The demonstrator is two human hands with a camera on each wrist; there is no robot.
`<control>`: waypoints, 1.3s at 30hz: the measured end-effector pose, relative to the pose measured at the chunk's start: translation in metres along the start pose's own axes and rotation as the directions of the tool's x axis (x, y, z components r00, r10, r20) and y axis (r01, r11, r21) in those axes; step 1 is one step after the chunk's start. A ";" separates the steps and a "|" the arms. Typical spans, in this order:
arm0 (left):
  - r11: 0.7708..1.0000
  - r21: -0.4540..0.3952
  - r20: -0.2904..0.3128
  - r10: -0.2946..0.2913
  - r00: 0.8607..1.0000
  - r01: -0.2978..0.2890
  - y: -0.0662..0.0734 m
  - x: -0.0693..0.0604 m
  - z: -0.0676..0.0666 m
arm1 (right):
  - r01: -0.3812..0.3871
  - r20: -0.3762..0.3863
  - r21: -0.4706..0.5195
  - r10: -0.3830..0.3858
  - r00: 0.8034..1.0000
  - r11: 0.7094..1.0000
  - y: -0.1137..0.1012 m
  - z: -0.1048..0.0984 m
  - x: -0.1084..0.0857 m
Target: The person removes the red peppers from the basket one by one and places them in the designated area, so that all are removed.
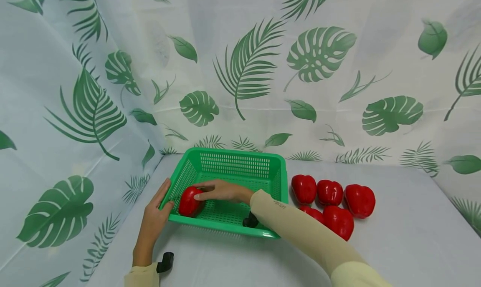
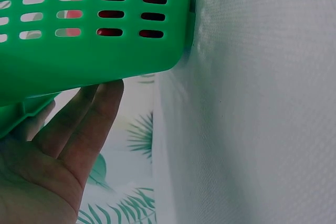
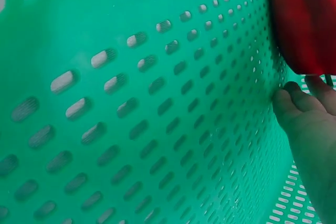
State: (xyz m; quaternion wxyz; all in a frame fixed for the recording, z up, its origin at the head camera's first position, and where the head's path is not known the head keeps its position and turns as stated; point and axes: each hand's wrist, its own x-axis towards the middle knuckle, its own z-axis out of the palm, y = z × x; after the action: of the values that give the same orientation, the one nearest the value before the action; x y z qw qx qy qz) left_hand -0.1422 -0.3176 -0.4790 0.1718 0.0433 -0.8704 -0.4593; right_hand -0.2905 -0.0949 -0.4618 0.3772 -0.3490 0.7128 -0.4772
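Note:
A red bell pepper (image 1: 191, 203) sits at the left end inside a green plastic basket (image 1: 240, 230). My right hand (image 1: 222, 191) reaches into the basket and holds this pepper by its right side, thumb and fingers against it. In the right wrist view, the fingertips meet the pepper (image 3: 307, 24) close to the perforated green surface. At the basket's left side, my left hand (image 1: 155, 215) holds the rim, thumb near the top edge. From the left wrist view, the fingers (image 2: 97, 124) lie against the basket's outer side.
Several more red bell peppers (image 1: 359, 200) lie grouped on the white table (image 1: 413, 228) to the right of the basket, some partly hidden by the right sleeve (image 1: 300, 226). Leaf-printed sheets (image 1: 248, 70) hang behind and on the left.

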 end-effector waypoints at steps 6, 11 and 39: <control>1.000 -0.004 -0.005 -0.001 1.000 0.001 0.000 0.000 0.000 | 0.023 -0.015 -0.059 -0.024 1.000 0.998 0.001 0.005 0.002; 1.000 -0.002 -0.008 0.002 1.000 -0.002 -0.001 -0.001 0.001 | 0.021 -0.035 -0.055 -0.023 0.999 0.998 0.002 0.007 0.003; 1.000 -0.008 0.009 -0.010 1.000 0.010 -0.002 0.001 -0.001 | 0.010 -0.063 0.118 -0.003 0.998 0.993 -0.006 -0.011 -0.004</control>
State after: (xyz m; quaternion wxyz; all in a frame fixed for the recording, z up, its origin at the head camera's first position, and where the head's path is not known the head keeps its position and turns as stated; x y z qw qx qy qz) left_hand -0.1434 -0.3193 -0.4796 0.1659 0.0451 -0.8690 -0.4640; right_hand -0.2977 -0.0886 -0.4520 0.3731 -0.3132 0.6938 -0.5304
